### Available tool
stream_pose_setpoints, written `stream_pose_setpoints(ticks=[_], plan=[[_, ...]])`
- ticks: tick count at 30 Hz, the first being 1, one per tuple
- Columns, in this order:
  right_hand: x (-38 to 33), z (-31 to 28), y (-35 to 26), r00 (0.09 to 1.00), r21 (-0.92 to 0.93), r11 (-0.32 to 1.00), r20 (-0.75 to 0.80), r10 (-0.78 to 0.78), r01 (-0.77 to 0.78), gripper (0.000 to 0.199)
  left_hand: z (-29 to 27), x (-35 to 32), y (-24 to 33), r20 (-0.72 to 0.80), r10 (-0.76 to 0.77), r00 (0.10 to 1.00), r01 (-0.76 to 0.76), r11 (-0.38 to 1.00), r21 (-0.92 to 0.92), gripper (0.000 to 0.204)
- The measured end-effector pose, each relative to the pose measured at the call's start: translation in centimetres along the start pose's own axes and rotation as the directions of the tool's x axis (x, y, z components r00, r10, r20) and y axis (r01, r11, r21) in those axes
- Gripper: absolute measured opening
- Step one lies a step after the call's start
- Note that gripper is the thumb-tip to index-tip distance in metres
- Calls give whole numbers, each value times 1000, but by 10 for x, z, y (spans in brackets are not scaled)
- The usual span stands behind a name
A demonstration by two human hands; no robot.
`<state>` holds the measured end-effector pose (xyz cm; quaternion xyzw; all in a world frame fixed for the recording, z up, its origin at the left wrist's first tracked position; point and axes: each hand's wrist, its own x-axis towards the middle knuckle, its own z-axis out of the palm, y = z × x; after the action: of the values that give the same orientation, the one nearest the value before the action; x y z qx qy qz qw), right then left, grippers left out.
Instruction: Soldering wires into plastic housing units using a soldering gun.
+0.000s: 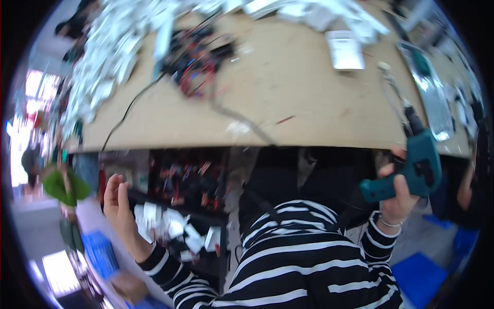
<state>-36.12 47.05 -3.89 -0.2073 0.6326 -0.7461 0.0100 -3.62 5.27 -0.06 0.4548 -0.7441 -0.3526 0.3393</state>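
My right hand [399,193] is wrapped round a teal pistol-shaped power drill [424,165], at the table's front edge on the right. Its narrow black nose points away from me, over the tabletop. What is fitted in the tip is blurred. My left hand [122,208] is raised off to the left, in front of the table edge. Its fingers are stretched out, and it holds nothing.
White pieces [110,62] are heaped along the table's [293,92] far and left sides. Tangled wires [198,67] lie ahead, beside a small white box [346,50] further right. Below the edge are bins of wired parts [188,180] and white pieces [167,224]. Other people are nearby.
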Motion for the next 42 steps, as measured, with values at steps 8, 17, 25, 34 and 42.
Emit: stream_pose_setpoints(ticks=[8, 17, 25, 34, 42], plan=[[-8, -19, -16, 970, 1, 999, -240, 31, -32, 62, 297, 10, 198, 564, 724, 397, -699, 637, -326, 24], [-11, -33, -5, 957, 21, 998, -285, 57, -53, 61, 412, 45, 204, 592, 497, 634, -530, 837, -135, 33], [-7, -41, 3, 965, -15, 1000, -263, 19, -23, 61, 323, 17, 181, 496, 796, 346, -826, 509, -241, 25], [-10, -26, 0, 981, -60, 998, -192, -17, 5, 62, 310, 16, 153, 352, 874, 334, -853, 439, -281, 31], [-12, -23, -5, 976, -86, 996, -218, -28, 9, 62, 246, 44, 139, 238, 784, 574, -793, 458, 403, 18]])
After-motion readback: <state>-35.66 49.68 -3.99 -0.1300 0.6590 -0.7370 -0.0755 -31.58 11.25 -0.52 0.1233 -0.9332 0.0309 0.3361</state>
